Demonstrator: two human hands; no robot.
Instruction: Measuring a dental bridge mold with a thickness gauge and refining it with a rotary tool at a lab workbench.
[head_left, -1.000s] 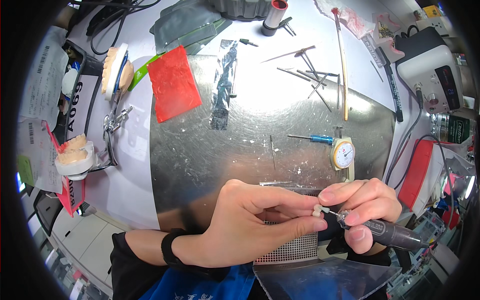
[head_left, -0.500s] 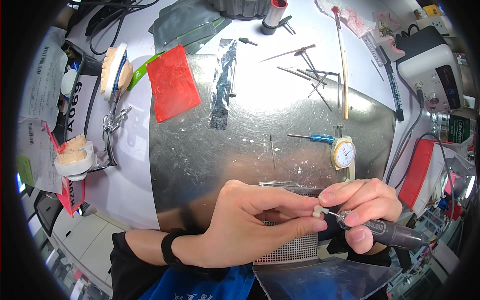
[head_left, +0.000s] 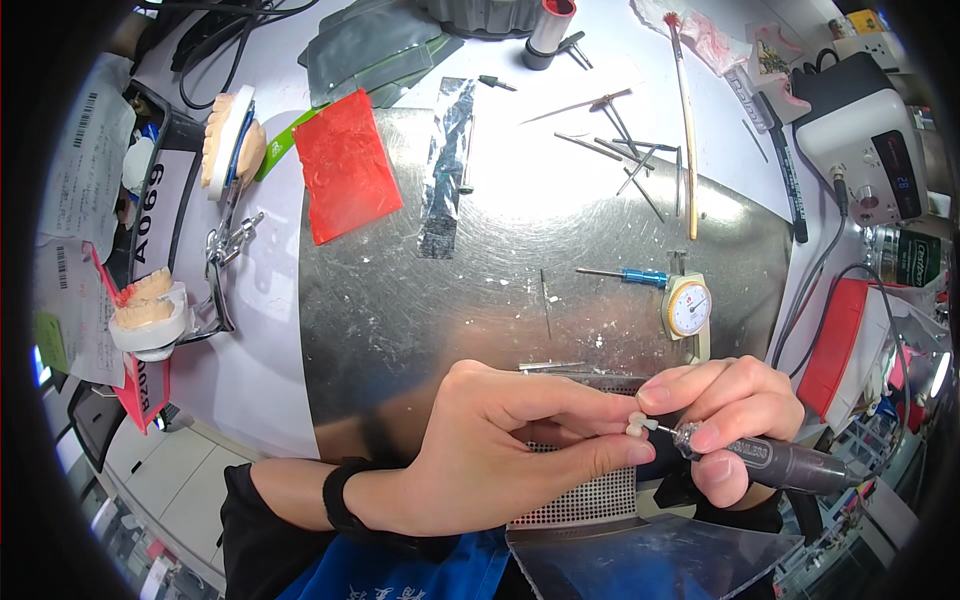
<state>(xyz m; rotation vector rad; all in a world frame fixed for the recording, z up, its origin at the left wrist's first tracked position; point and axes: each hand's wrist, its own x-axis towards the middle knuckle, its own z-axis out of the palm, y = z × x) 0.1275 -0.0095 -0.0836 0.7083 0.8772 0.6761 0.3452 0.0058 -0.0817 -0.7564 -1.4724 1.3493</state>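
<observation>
My left hand [head_left: 500, 430] pinches a small tooth-coloured dental crown [head_left: 635, 424] between thumb and forefinger, close to the lower middle. My right hand [head_left: 745, 405] is wrapped round a dark grinding handpiece [head_left: 795, 468], which points left. A pale green grinding tip [head_left: 650, 424] on a thin metal shank meets the crown or lies right beside it; whether they touch I cannot tell. The thumb and forefinger of both hands nearly meet above the crown. Under them lie a perforated metal grille [head_left: 580, 500] and a clear plastic sheet [head_left: 650, 555].
A dial gauge [head_left: 688, 308] and a blue-handled tool [head_left: 640, 276] lie on the metal plate [head_left: 400, 330]. Loose burs [head_left: 625, 150] and a brush [head_left: 685, 130] lie beyond. At left stands an articulator with dental casts [head_left: 150, 315]; at right, a control unit [head_left: 850, 140] with a cable.
The grinding tip and the crown have shifted very slightly against each other. Both hands keep their grip and place.
</observation>
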